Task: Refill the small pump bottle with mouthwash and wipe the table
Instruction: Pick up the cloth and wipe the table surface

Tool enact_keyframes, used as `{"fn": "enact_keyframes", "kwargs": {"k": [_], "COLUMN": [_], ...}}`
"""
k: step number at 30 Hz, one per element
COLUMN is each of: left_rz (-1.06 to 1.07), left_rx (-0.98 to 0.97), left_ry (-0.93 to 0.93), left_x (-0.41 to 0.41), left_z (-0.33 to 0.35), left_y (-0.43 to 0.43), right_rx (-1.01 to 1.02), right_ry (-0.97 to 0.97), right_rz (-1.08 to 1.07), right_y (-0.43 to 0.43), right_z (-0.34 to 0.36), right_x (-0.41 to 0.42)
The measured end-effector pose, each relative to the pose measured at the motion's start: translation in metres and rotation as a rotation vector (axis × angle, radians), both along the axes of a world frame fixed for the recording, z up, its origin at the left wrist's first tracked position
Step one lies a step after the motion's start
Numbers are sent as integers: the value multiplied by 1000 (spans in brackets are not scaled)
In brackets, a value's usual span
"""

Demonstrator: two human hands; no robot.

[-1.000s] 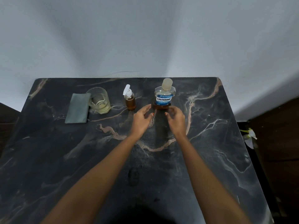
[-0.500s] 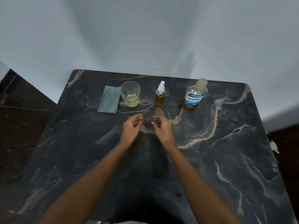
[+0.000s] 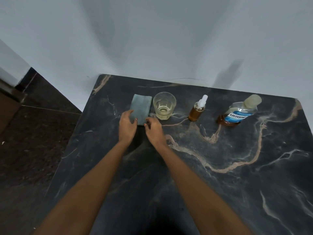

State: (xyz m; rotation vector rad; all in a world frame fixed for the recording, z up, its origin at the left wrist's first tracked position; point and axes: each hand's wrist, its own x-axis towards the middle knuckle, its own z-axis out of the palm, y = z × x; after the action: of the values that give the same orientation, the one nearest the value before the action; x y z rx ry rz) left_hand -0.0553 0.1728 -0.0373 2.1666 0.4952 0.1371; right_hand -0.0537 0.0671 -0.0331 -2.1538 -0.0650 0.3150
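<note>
Now the left hand (image 3: 127, 127) lies flat and loose on the folded grey cloth (image 3: 141, 107). The right hand (image 3: 154, 130) touches its near corner; pinching or not, I cannot tell. Then come the glass (image 3: 164, 106), the small pump bottle (image 3: 196, 112) and the Listerine bottle (image 3: 237, 114)

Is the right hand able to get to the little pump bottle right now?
Probably yes. The right hand is by the folded cloth, and bare table leads to the pump bottle. The glass stands close beside that way, so mind it.

Left to right: cloth (image 3: 142, 107), glass (image 3: 164, 106), pump bottle (image 3: 197, 110), mouthwash (image 3: 238, 114).
</note>
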Motion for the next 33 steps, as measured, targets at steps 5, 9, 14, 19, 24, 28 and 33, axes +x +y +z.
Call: {"fn": "enact_keyframes", "kwargs": {"k": [5,9,14,19,24,28,33], "left_rz": [47,116,198,250,269,265,269], "left_rx": [-12,-19,-53,-154,-202,-225,-285], "left_ry": [62,77,166,230,233,239,263], "left_x": [19,33,52,59,51,31,-12], "left_z": [-7,-13,-17,-16,-14,-9,-4], "left_y": [7,12,18,22,23,24,25], "right_rx": [-69,-108,-117,-77,-63,-43,-4], "right_ry": [-10,24,29,28,32,34,51], "right_rz": [-7,-57,-137,-204,-209,-190,-121], "right_y": [21,34,39,43,39,32,20], "right_z": [-8,-15,-19,-17,-13,-9,-5], "right_x": [18,26,34,35,28,12,-21]}}
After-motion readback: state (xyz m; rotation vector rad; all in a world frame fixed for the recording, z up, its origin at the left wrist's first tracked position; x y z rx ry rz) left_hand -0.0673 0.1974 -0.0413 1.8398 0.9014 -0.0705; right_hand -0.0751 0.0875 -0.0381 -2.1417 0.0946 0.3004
